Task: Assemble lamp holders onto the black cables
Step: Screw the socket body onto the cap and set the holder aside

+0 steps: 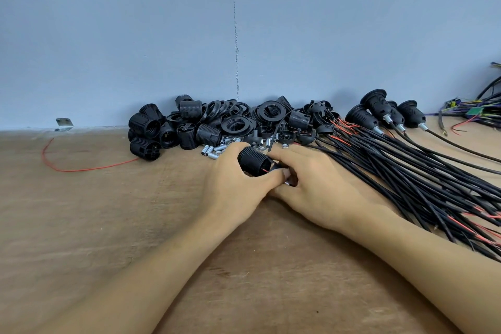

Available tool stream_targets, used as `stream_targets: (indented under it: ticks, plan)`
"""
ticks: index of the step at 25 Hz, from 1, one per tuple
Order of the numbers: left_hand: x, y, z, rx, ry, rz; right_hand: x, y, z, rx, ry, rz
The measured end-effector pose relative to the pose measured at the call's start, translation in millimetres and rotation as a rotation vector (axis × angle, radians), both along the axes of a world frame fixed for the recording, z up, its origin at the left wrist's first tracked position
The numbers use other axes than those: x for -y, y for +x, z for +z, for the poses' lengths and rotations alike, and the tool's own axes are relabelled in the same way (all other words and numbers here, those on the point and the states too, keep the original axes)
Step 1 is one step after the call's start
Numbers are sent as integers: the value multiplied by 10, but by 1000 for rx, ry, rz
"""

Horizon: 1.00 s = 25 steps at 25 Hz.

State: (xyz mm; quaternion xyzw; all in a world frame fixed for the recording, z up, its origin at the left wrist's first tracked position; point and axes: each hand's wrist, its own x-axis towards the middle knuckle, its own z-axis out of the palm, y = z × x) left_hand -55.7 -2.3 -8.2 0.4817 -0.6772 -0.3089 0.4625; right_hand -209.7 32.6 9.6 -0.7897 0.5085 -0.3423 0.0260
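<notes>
My left hand (235,187) grips a black threaded lamp holder body (252,160) in the middle of the table. A thin red wire shows at its near end. My right hand (311,184) meets it from the right, and its fingers curl round a small black part (290,181) at that end, mostly hidden. A thick bundle of black cables (412,171) with red wire ends fans out to the right, passing under my right forearm.
A heap of black holder bodies, rings and caps (217,123) lies against the grey wall, with small metal tubes (217,149) in front. Several assembled holders on cables (385,114) stand at the right. A loose red wire (67,169) lies at the left on the wooden table (108,225).
</notes>
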Motion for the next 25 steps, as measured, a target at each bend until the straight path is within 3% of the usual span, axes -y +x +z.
stream_targets:
  ticks: [5, 10, 25]
  plan:
    - [49, 72, 10, -264, 106, -2, 13, 2, -29, 63, -17, -53]
    - [105, 124, 37, -404, 176, -15, 44, -38, -51, 248, 90, -141]
    - [53, 108, 49, -344, 113, -28, 57, -60, -66, 131, 21, -116]
